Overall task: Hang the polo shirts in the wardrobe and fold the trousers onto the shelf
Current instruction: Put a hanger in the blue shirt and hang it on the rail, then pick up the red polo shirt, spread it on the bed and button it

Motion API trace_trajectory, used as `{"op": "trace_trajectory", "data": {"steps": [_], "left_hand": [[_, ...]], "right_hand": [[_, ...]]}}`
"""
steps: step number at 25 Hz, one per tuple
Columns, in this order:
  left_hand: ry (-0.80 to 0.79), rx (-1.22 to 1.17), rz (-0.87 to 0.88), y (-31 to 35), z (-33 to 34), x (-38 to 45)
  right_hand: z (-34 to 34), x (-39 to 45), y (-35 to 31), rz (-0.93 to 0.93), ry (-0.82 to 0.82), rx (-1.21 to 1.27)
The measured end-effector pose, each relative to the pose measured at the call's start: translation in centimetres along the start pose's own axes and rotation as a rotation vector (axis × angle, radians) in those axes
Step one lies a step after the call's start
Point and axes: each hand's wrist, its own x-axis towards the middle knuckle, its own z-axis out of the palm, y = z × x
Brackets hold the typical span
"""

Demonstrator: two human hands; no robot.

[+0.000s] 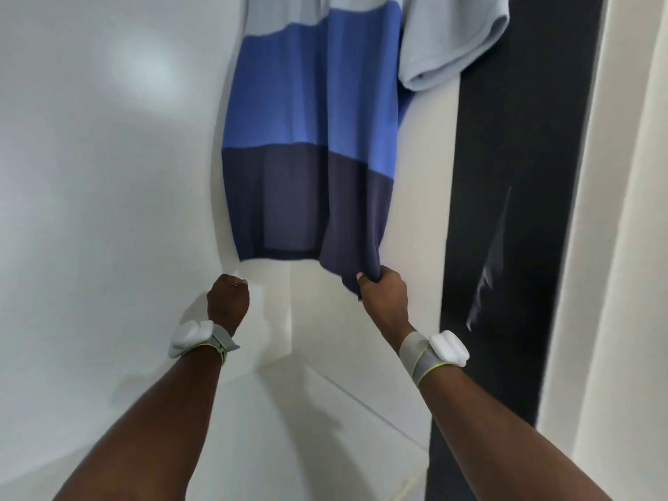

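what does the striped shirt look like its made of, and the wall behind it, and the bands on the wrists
Shirt: a soft matte knit, probably cotton; it drapes and bunches where the right hand grips the hem. Wall: a smooth, hard white panel, painted or laminated, with a soft glare patch. Wristbands: grey fabric straps with a glossy white plastic-looking unit on each.

One head-worn view looks forward and down, close to the hanging polo shirt.
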Motion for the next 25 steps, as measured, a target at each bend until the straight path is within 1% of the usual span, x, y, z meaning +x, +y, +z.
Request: {"op": "trace_trajectory", "data": {"steps": [2, 4, 7, 8, 10, 13, 15, 16, 17, 19, 21, 23, 25], "left_hand": [[-0.068, 0.052, -0.007, -1.8, 1.8, -4.4], [-0.19, 0.096, 0.008, -3.3, 3.4, -10.2], [-0.328, 0.166, 0.129, -3.9, 5.2, -17.3], [-0.367, 0.193, 0.18, -3.5, 5.7, -19.2], [-0.484, 0.23, 0.194, -2.2, 5.9, -24.4], [-0.623, 0.188, 0.225, -0.8, 5.4, -34.1], [-0.703, 0.208, 0.3, -2.1, 5.0, -40.4], [-0.773, 0.252, 0.307, -3.6, 4.3, -44.1], [-0.848, 0.31, 0.296, -5.4, 3.6, -47.3], [-1.053, 0.465, 0.233, -9.9, 1.5, -53.2], [-1.278, 0.609, 0.212, -14.3, -1.2, -58.4], [-1.426, 0.688, 0.167, -18.4, -3.7, -62.1], [-1.558, 0.75, 0.133, -21.8, -5.8, -64.8]], "right_hand": [[-0.6, -2.8, 2.8, 0.051, -0.008, -0.107], [-1.6, -6.5, 6.2, 0.117, -0.01, -0.204], [-3.8, -12.7, 9.9, 0.182, -0.032, -0.312], [-4.8, -14.7, 10.8, 0.189, -0.027, -0.341], [-7.5, -19.7, 12.5, 0.208, -0.041, -0.382], [-12.1, -27.7, 15.4, 0.287, -0.109, -0.472], [-14.1, -32.4, 17.9, 0.364, -0.186, -0.588], [-15.4, -35.5, 19.1, 0.434, -0.241, -0.646], [-16.5, -38.2, 20.0, 0.507, -0.296, -0.704], [-18.5, -44.4, 22.3, 0.645, -0.408, -0.795], [-20.2, -50.9, 23.8, 0.774, -0.568, -0.816], [-20.9, -57.2, 24.3, 0.949, -0.726, -0.762], [-20.8, -62.9, 25.0, 1.136, -0.79, -0.706]]}}
